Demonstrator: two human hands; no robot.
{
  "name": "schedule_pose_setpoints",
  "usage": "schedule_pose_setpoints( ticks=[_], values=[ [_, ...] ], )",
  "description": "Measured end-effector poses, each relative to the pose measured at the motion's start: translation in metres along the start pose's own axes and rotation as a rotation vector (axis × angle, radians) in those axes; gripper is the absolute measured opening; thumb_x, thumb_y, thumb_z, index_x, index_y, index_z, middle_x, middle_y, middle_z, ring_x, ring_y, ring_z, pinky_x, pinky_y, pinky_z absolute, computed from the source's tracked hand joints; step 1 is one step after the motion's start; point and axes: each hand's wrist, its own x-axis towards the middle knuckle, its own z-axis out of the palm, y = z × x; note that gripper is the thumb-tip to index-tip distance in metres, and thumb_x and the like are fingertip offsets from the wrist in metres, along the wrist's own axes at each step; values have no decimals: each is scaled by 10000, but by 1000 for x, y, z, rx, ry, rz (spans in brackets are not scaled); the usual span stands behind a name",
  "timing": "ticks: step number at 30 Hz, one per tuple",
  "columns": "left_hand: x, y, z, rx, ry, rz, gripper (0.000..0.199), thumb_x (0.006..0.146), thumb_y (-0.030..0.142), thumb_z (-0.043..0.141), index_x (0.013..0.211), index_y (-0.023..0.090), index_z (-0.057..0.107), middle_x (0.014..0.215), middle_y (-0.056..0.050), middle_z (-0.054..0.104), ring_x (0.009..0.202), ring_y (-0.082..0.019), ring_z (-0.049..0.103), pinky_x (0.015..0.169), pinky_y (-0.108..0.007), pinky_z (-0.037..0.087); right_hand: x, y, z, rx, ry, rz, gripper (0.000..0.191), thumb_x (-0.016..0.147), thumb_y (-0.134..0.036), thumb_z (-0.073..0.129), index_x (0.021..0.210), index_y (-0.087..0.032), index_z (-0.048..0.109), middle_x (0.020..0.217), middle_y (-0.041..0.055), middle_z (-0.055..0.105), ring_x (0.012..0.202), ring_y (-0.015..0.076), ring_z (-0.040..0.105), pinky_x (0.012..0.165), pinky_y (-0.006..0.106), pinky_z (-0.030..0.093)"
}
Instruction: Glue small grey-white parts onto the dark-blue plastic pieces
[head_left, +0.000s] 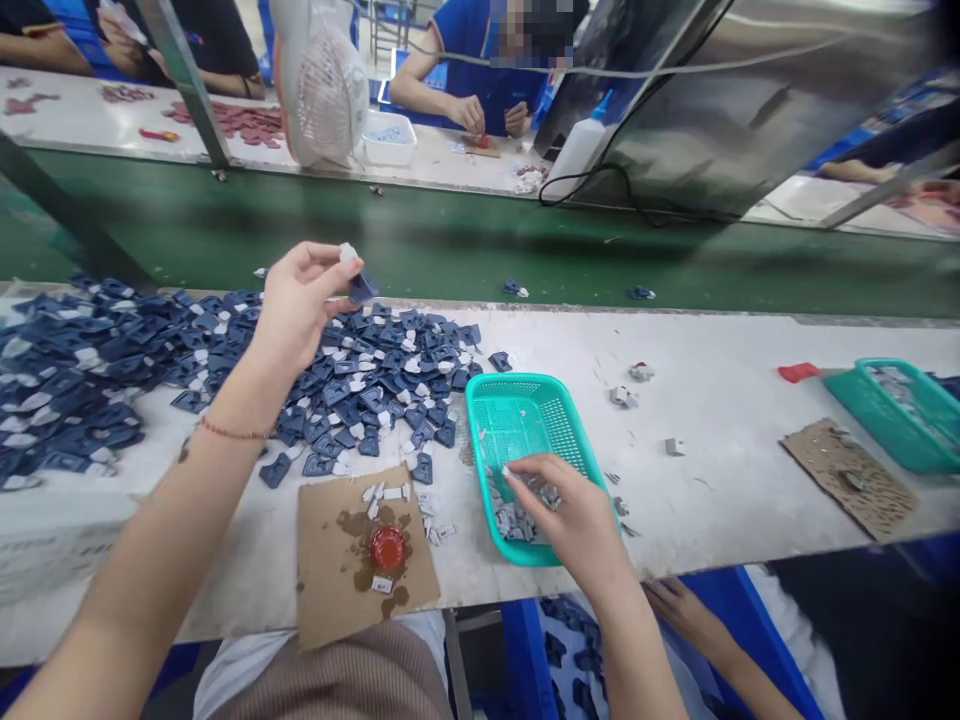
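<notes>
Over the heap of dark blue and white pieces [375,380], my left hand [296,300] holds one blue piece with a white end [360,284] between thumb and fingers. My right hand [570,510] is above the green basket [592,455], thumb and forefinger closed on a small white bit [508,471]. Small grey-white parts [517,520] lie at the near end of the basket. A cardboard sheet [330,600] near the table's front edge carries a red round cap [388,548] among wet brown stains, with small white parts around it.
Another green basket [900,440] and a cardboard piece [847,480] are at the right. Across the green strip [450,240], people sit at a second bench. Blue bins [525,650] are below the front edge, near another person's arm [697,625].
</notes>
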Motion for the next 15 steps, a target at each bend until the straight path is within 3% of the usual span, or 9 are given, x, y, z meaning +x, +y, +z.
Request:
schedule_pose_setpoints(
  ticks=[3,8,11,15],
  values=[
    [-61,6,-14,-283,25,-244,182,705,174,761,848,162,649,840,-9,685,711,-97,645,572,-159,519,-9,-32,7,133,-4,-20,90,910,-264,573,929,-212,644,904,54,670,818,195,637,724,319,514],
    [-153,-5,-46,-349,-6,-588,205,695,251,803,857,149,729,896,-25,708,762,-93,651,667,-154,547,-24,-78,35,181,-153,-127,81,918,-184,551,940,-203,627,916,54,650,886,190,625,758,309,508],
    [-188,-14,-64,-354,-10,-691,206,719,283,789,880,163,742,940,-36,721,811,-102,656,695,-151,539,-29,-93,52,116,-190,-171,79,918,-164,546,935,-187,619,906,64,641,886,202,617,759,327,510],
    [-212,-19,-78,-360,-46,-740,227,725,252,786,938,188,739,986,-37,726,891,-114,652,765,-160,524,-32,-104,64,32,-204,-194,87,922,-150,536,936,-168,620,889,74,635,871,213,608,757,347,514]
  ],
)
